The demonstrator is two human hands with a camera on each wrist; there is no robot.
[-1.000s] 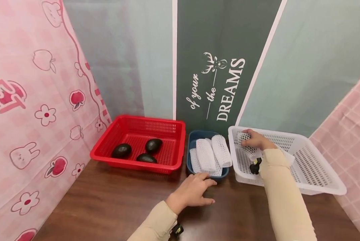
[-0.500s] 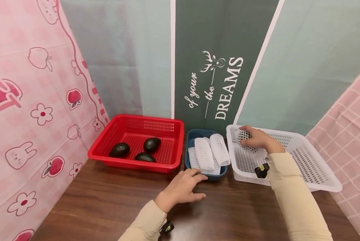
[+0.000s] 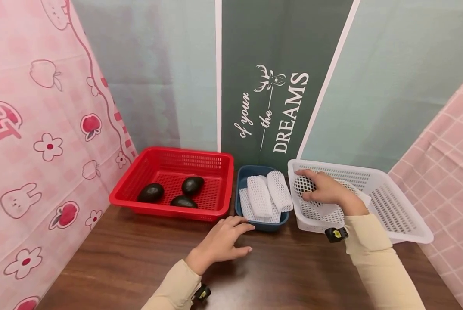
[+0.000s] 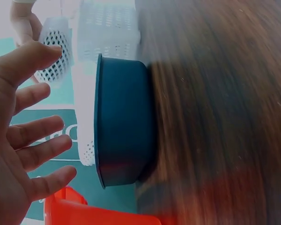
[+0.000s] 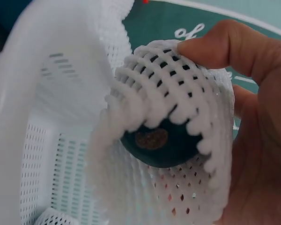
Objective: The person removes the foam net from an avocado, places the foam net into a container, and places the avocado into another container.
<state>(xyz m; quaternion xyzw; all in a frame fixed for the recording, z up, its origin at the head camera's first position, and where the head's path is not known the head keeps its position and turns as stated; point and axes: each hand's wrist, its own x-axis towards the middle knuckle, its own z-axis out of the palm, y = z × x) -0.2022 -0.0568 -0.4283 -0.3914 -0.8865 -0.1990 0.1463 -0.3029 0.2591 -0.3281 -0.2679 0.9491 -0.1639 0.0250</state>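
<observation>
My right hand point(image 3: 324, 188) grips an avocado point(image 5: 159, 145) inside a white foam net sleeve point(image 5: 173, 79), over the left end of the white basket point(image 3: 409, 234). In the right wrist view, the thumb presses on the net and the avocado's stem end shows at the sleeve's open mouth. My left hand point(image 3: 223, 241) hovers over the table just before the blue bin point(image 4: 124, 122), fingers spread, holding nothing. Several foam net sleeves point(image 3: 259, 196) lie in that bin. To the left, the red basket point(image 3: 173, 212) has 3 bare avocados point(image 3: 193, 185) in it.
Another piece of white foam net point(image 5: 56, 218) lies in the white basket; what it contains is unclear. The three containers stand side by side along the back of the wooden table point(image 3: 270, 275), close to a hanging cloth point(image 3: 165, 86). Patterned pink cloth flanks both sides.
My right hand has shifted slightly left and toward me, still gripping the netted avocado. My left hand has drawn away leftward from the blue bin. The head view has swung a little.
</observation>
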